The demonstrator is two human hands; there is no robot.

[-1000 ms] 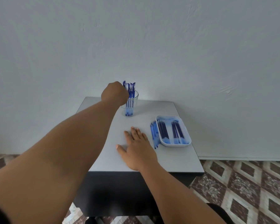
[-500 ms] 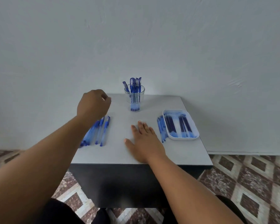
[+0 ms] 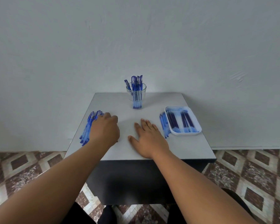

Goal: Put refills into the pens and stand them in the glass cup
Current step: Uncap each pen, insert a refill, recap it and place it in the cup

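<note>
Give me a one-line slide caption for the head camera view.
Left hand on loose pens, right hand flat on table; glass cup holds finished pens.

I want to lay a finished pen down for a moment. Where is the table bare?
Bare: the back corners either side of the glass cup, and the front right corner of the table below the white tray. Crowded: the left edge, pens under the left hand.

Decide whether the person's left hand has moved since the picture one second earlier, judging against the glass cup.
Yes. The left hand was up at the clear glass cup; it has dropped back toward the person and leftward, onto the loose blue pens.
</note>
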